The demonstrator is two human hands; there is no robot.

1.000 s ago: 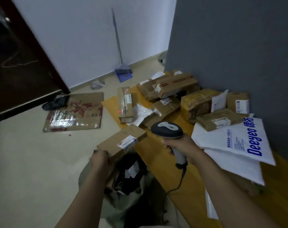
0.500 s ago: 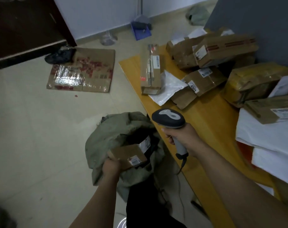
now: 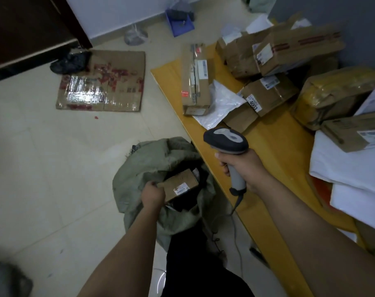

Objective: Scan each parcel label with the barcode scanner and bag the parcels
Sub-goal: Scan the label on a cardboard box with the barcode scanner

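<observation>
1. Gripping one end of a small brown parcel (image 3: pixel 178 185), the left hand (image 3: pixel 153 195) holds it, label up, in the open mouth of the grey-green sack (image 3: pixel 139 168), which stands on the floor just beside the bench (image 3: pixel 274 133);
2. the right hand (image 3: pixel 244 166) is wrapped round the handle of the barcode scanner (image 3: pixel 226 141), held above the bench edge;
3. boxed parcels (image 3: pixel 195 82) and white mailers (image 3: pixel 343 168) lie on the bench; flattened cardboard (image 3: pixel 105 82) lies on the floor.
</observation>
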